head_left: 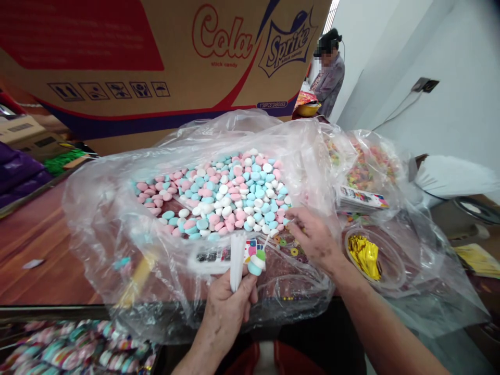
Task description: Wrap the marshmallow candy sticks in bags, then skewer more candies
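Observation:
A big clear plastic bag (117, 219) lies open on the table, filled with small pink, blue and white candies (226, 192). My left hand (228, 310) is closed around a bunch of white sticks (237, 260), one topped with stacked candies (257, 263). My right hand (314, 237) reaches into the bag at the edge of the candy pile, fingers pinched together on something too small to make out. A flat printed packet (213, 258) lies in the bag just beyond my left hand.
A large cardboard carton (156, 57) marked Cola and Sprite stands behind the bag. To the right are a bag of colourful candies (363, 166), a clear bowl with gold wrappers (365, 255) and another person (330, 70) farther back. Wrapped sweets (74, 349) lie at lower left.

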Action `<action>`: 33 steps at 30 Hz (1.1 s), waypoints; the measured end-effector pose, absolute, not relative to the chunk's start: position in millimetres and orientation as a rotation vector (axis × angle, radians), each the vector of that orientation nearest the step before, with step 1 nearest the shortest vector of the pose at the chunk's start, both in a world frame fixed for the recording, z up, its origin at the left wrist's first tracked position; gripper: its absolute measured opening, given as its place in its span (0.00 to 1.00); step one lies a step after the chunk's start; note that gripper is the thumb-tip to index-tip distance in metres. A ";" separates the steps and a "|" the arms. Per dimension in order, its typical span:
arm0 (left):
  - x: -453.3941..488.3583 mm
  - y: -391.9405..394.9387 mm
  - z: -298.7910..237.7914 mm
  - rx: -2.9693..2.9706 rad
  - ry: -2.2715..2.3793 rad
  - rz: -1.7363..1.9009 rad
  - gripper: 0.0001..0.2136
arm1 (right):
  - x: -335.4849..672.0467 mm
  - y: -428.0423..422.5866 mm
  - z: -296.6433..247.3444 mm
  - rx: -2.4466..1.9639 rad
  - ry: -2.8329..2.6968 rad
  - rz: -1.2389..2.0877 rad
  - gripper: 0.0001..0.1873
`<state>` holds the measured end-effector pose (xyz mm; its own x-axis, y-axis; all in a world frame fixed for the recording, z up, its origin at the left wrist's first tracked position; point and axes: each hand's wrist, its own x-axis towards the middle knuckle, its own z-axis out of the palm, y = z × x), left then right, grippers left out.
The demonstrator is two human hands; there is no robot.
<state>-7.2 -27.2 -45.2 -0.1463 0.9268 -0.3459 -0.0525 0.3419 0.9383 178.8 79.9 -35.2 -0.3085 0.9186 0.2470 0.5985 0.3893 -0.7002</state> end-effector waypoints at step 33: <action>-14.3 -22.9 -54.8 0.867 1.402 1.019 0.16 | 177.0 85.7 -42.1 -1.255 -1.969 1.001 0.11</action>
<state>-14.3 -22.9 -54.8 -0.0867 0.9306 -0.3557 -0.0514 0.3524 0.9344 177.0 85.7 -42.1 -0.3793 0.9216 0.0827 0.4759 0.2709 -0.8368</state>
